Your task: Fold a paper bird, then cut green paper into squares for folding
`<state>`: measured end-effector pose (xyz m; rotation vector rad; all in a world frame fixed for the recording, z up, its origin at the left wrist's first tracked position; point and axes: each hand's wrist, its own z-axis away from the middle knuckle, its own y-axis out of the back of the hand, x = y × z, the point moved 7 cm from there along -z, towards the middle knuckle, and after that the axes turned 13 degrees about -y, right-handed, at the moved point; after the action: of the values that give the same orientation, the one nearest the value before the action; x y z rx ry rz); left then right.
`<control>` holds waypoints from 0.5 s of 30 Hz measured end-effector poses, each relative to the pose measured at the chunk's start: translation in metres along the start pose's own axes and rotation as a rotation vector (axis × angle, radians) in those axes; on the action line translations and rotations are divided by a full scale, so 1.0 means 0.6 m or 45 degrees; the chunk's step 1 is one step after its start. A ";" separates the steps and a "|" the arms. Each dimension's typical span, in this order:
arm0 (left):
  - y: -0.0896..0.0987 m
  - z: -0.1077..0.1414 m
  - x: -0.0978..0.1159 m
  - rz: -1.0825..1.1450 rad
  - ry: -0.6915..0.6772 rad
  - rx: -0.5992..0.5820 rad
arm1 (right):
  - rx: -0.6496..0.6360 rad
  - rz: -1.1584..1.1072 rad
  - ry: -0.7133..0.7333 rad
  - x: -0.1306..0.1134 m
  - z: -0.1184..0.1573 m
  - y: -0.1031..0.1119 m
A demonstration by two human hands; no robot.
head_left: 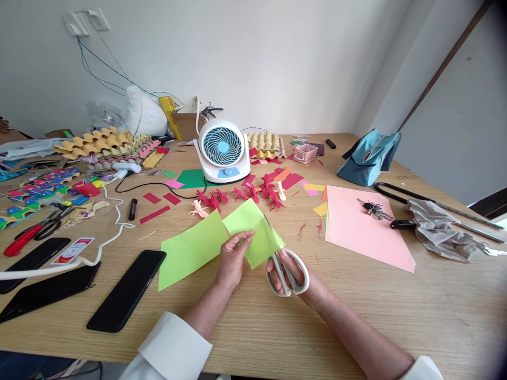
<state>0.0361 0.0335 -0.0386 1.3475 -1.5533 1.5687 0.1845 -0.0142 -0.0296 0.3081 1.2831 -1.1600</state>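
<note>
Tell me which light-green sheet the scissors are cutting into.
The right-hand sheet, pinched by the left hand: the scissors in the right hand cross its right side. The other light-green sheet lies left of it, clear of the blades.

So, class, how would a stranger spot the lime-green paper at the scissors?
Find the white desk fan, then come nearer past the red folded-paper figures to the left hand. The lime-green paper is pinched there; unlike the matching piece on its left, it has scissors at its right side.
</note>
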 end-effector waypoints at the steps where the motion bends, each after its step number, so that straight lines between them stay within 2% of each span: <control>1: 0.000 0.000 0.000 -0.009 -0.006 -0.003 | -0.008 -0.004 0.001 0.000 0.000 0.000; 4: -0.001 0.000 0.001 0.015 0.022 -0.015 | -0.018 0.018 0.012 -0.002 0.001 0.000; 9: -0.011 0.006 -0.002 0.127 0.195 -0.031 | -0.005 0.036 0.012 -0.001 -0.002 0.002; 15: -0.014 0.013 -0.007 0.160 0.297 -0.048 | 0.073 0.057 0.101 -0.010 -0.005 0.004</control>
<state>0.0472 0.0290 -0.0401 1.0219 -1.5384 1.6960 0.1858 -0.0079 -0.0265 0.4267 1.3072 -1.1577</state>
